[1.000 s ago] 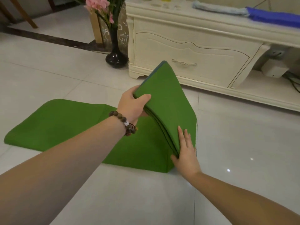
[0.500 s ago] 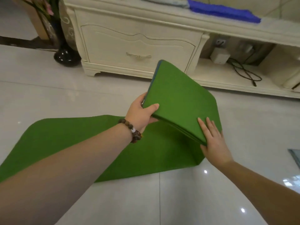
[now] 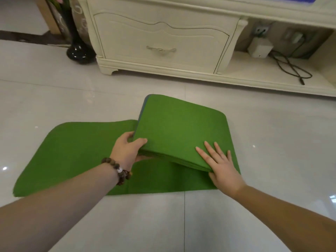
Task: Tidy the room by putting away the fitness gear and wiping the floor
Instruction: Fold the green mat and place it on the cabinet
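A green exercise mat [image 3: 76,157] lies on the pale tiled floor, its right part folded into a stack of several layers [image 3: 178,131]. My left hand [image 3: 127,150], with a bead bracelet on the wrist, grips the stack's near left edge, thumb on top and fingers underneath. My right hand [image 3: 220,166] rests flat on the stack's near right corner, fingers spread. The stack is tilted, its near edge raised a little above the unfolded part of the mat.
A cream cabinet [image 3: 163,42] with a drawer stands behind the mat. Its open shelf to the right holds a white box [image 3: 260,48] and a black cable [image 3: 291,68]. A black vase [image 3: 80,51] stands at the cabinet's left corner.
The folded stack has come down from nearly upright to almost flat over the mat. Both hands went down with it. The view has shifted to the right and downward.
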Demonstrator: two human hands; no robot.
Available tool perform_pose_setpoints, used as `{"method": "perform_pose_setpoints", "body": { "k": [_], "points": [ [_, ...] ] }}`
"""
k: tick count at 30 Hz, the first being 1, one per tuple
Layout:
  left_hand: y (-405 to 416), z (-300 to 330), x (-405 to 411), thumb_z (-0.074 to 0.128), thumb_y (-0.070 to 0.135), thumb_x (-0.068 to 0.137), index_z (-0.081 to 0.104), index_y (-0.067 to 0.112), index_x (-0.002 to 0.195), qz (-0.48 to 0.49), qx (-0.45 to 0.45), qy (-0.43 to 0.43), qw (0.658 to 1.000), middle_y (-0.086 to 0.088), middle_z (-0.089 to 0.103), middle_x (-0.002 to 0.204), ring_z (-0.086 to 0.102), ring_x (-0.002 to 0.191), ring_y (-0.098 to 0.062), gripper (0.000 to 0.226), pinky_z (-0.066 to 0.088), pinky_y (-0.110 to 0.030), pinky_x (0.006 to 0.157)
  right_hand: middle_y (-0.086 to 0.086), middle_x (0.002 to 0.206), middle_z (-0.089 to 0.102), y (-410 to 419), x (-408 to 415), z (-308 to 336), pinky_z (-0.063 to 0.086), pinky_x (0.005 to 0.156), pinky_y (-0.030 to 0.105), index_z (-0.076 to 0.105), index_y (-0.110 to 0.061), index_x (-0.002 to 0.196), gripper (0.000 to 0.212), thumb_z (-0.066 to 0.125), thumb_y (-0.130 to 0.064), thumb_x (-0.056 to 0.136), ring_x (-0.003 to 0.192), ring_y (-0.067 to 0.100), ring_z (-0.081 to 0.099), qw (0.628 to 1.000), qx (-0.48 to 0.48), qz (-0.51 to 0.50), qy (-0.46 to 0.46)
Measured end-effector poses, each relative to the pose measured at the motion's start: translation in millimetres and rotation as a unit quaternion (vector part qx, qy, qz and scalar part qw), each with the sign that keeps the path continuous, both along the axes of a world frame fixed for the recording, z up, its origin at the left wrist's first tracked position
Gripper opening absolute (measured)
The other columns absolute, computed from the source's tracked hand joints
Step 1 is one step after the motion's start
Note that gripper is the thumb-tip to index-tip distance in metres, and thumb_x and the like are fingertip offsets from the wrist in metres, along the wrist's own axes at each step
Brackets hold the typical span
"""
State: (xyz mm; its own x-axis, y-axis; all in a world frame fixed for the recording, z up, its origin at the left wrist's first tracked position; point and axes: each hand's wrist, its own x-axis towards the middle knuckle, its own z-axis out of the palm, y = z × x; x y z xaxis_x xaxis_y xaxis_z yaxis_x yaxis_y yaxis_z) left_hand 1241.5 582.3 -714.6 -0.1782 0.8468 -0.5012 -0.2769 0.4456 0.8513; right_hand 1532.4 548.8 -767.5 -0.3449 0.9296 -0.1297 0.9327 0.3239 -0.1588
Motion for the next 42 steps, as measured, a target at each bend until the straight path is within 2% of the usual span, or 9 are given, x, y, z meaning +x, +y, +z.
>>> {"method": "perform_pose_setpoints", "body": {
  "k": [6, 9, 11, 15, 18, 25, 28, 32, 42],
  "points": [
    [-47.9, -62.0, -34.6, 0.067, 0.011, 0.087, 0.046, 0.003, 0.133, -0.1, -0.083, 0.248, 0.96, -0.01, 0.062, 0.111, 0.062, 0.097, -0.028, 0.052, 0.052, -0.039, 0.087, -0.004, 0.151, -0.035, -4.7, -22.0, -35.3, -0.018, 0.106, 0.062, -0.043, -0.056, 0.123, 0.103, 0.041, -0.004, 0.091, 0.136, 0.033, -0.034, 0.981, -0.106, 0.102, -0.129],
    [-45.6, -77.6, -45.1, 0.066, 0.014, 0.087, 0.027, 0.003, 0.147, -0.166, -0.044, 0.373, 0.912, -0.017, 0.046, 0.141, 0.048, 0.126, -0.028, 0.072, 0.04, -0.035, 0.104, -0.001, 0.149, -0.039, -8.5, -27.3, -47.1, -0.02, 0.105, 0.066, -0.04, -0.053, 0.127, 0.074, 0.028, -0.042, 0.1, 0.134, 0.035, -0.037, 0.967, -0.154, 0.118, -0.167],
    [-36.4, -83.0, -46.3, 0.064, 0.021, 0.089, 0.015, 0.009, 0.152, -0.229, 0.037, 0.464, 0.855, -0.012, 0.027, 0.154, 0.026, 0.142, -0.025, 0.081, 0.026, -0.034, 0.115, -0.002, 0.151, -0.035, -9.7, -34.7, -47.1, -0.02, 0.105, 0.065, -0.033, -0.055, 0.131, 0.058, 0.003, -0.071, 0.088, 0.136, 0.033, -0.035, 0.974, -0.138, 0.104, -0.148],
    [-20.3, -101.4, -34.0, 0.042, 0.055, 0.093, -0.01, 0.029, 0.152, -0.425, 0.096, 0.604, 0.667, -0.004, -0.018, 0.159, -0.016, 0.146, -0.026, 0.083, 0.0, -0.044, 0.12, -0.01, 0.154, -0.024, 0.9, -57.3, -43.8, -0.021, 0.105, 0.063, -0.015, -0.056, 0.14, 0.059, -0.01, -0.073, 0.083, 0.141, 0.024, -0.029, 0.988, -0.08, 0.095, -0.089],
    [-13.6, -119.2, -30.9, 0.003, 0.078, 0.073, -0.019, 0.037, 0.148, -0.483, 0.073, 0.616, 0.618, -0.001, -0.036, 0.15, -0.03, 0.141, -0.029, 0.087, -0.002, -0.053, 0.118, -0.01, 0.154, -0.027, 10.6, -69.6, -52.0, -0.019, 0.106, 0.065, -0.016, -0.052, 0.142, 0.056, -0.007, -0.068, 0.089, 0.14, 0.022, -0.031, 0.987, -0.075, 0.092, -0.11],
    [-22.1, -134.9, -27.2, 0.021, 0.083, 0.072, -0.014, 0.054, 0.14, -0.442, 0.038, 0.548, 0.709, 0.006, -0.04, 0.149, -0.034, 0.136, -0.037, 0.082, 0.001, -0.053, 0.117, 0.001, 0.159, 0.001, 44.8, -48.4, -68.4, -0.001, 0.112, 0.065, 0.002, -0.045, 0.148, 0.053, 0.007, -0.061, 0.097, 0.147, 0.026, 0.004, 0.992, -0.004, 0.038, -0.124],
    [-24.4, -133.4, -28.5, 0.059, 0.055, 0.085, 0.02, 0.053, 0.142, -0.355, 0.061, 0.462, 0.81, 0.012, -0.021, 0.157, -0.007, 0.147, -0.031, 0.069, 0.016, -0.043, 0.117, 0.004, 0.153, -0.03, 77.7, -16.9, -70.1, -0.01, 0.112, 0.059, -0.024, -0.049, 0.141, 0.06, -0.011, -0.068, 0.085, 0.142, 0.025, -0.025, 0.979, -0.033, -0.157, -0.128],
    [-19.2, -128.6, -34.6, 0.069, 0.024, 0.086, 0.05, 0.04, 0.131, -0.234, 0.094, 0.406, 0.878, 0.012, 0.014, 0.154, 0.024, 0.141, -0.014, 0.052, 0.023, -0.021, 0.109, 0.006, 0.151, -0.033, 85.3, -10.4, -80.8, -0.005, 0.116, 0.055, -0.029, -0.051, 0.137, 0.063, -0.015, -0.072, 0.079, 0.14, 0.025, -0.029, 0.975, -0.082, -0.163, -0.128],
    [-58.4, -122.5, -29.4, 0.063, 0.02, 0.09, 0.053, 0.03, 0.134, -0.2, 0.164, 0.481, 0.838, 0.008, 0.015, 0.153, 0.024, 0.135, -0.014, 0.046, 0.022, -0.03, 0.112, -0.003, 0.153, -0.03, 71.8, -8.0, -76.1, -0.005, 0.118, 0.046, -0.022, -0.051, 0.14, 0.065, -0.009, -0.073, 0.08, 0.142, 0.019, -0.028, 0.985, -0.034, -0.148, -0.084]
  ]
}}
